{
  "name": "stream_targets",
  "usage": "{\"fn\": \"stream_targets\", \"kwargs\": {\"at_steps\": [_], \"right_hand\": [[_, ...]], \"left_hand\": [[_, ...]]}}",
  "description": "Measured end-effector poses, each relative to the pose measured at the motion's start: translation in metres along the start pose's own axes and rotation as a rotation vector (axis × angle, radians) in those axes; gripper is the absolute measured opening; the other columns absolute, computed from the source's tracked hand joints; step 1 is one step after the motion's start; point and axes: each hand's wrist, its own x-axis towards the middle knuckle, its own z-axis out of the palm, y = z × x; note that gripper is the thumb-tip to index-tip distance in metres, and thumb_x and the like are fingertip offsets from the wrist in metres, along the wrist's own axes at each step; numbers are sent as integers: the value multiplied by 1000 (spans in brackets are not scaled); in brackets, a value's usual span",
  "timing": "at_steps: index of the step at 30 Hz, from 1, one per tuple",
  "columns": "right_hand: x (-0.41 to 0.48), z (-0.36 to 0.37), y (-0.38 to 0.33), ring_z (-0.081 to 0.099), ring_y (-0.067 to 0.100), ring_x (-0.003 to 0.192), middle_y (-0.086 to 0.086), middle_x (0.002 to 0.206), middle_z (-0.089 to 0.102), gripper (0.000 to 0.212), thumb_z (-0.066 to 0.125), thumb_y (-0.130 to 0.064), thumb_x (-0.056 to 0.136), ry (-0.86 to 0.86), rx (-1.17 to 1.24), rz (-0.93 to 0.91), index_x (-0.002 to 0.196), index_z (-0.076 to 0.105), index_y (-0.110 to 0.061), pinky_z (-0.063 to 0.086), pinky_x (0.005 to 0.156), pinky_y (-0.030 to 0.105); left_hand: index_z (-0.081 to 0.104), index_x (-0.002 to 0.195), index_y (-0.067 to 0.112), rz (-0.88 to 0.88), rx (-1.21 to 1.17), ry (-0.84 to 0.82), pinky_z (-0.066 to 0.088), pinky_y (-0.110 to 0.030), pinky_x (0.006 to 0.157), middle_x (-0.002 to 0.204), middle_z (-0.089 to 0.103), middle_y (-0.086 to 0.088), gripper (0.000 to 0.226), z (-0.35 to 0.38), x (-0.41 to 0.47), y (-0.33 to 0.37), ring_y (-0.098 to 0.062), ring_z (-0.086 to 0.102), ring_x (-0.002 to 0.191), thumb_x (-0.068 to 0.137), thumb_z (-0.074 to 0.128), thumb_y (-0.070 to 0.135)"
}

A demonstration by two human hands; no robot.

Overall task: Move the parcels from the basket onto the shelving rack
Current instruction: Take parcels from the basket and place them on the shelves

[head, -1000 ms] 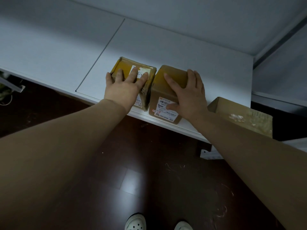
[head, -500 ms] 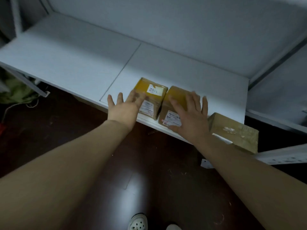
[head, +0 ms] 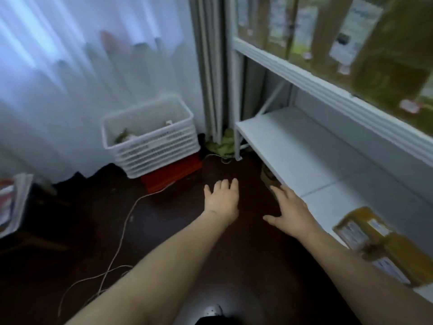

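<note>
Two brown parcels (head: pixel 384 240), blurred, are seen at the lower right of the frame, laid on the lower shelf (head: pixel 304 156) of the white rack. The white basket (head: pixel 152 139) is set at centre left, with a few items inside. The left hand (head: pixel 222 200) and right hand (head: pixel 290 212) are held over the dark floor (head: pixel 187 231), fingers straight, slightly spread, holding nothing.

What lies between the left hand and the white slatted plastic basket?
Beyond the left hand, the head view shows bare dark floor, then a red crate under the basket.
</note>
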Motion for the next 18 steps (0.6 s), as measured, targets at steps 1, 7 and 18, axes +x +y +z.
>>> {"fn": "stream_targets", "kwargs": {"at_steps": [1,7,18], "right_hand": [[12,-2,-24,19,23,144,6,158,13,87,65,-44,85,-24,9,-52,153,13,-23,23,116,35],[99,2,-167,37,17,134,0,153,26,73,63,-37,88,-131,-44,-268,150,25,-24,40,103,31],[273,43,-367,43,16,129,-1,146,36,62,60,-34,90,-236,-107,-383,146,34,-23,43,100,31]], "left_hand": [[14,152,15,-44,-17,18,17,-51,116,152,25,-11,79,-10,-2,-26,-29,20,142,88,59,23],[29,146,14,-258,-144,82,42,-42,98,138,40,-8,65,-55,10,-178,-29,39,129,88,56,23],[45,128,16,-475,-277,91,46,-42,88,124,51,-7,46,-74,88,-417,-29,51,116,87,58,31]]}}
